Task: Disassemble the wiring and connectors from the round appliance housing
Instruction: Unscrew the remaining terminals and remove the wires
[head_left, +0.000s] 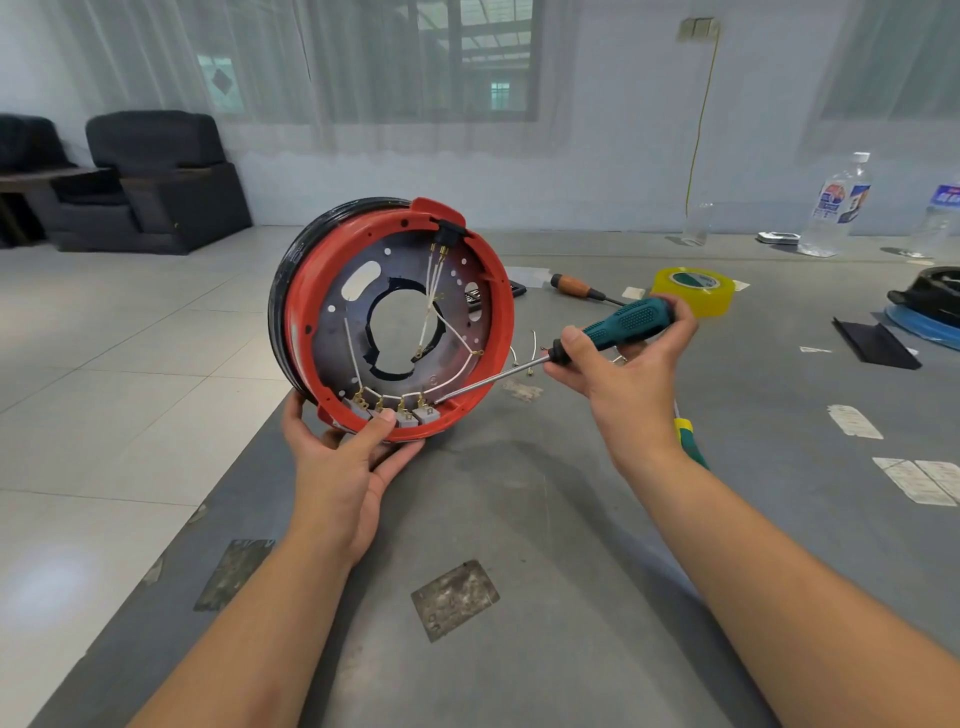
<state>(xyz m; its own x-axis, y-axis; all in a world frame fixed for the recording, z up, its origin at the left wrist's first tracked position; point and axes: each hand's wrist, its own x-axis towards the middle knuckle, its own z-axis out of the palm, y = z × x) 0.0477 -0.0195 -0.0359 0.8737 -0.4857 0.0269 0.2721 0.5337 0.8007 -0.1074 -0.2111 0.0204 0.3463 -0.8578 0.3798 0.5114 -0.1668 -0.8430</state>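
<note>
Handling: the round housing (395, 317) looked light and stiff, a thin shell best held by its rim; the white wires (452, 332) looked thin and limp, likely to tear if yanked, so I judged the brass connectors (400, 405) the place to pry.
Left hand (343, 457): cupped the lower rim, thumb pressed beside the grey terminal blocks (415, 414).
Right hand (623, 369): fingers wrapped round the teal screwdriver (618, 325), tip at the rightmost connector.
Place: housing stood on edge at the grey table's (519, 519) left edge.
Look: red ring, black outer band, grey plate with a central hole.
</note>
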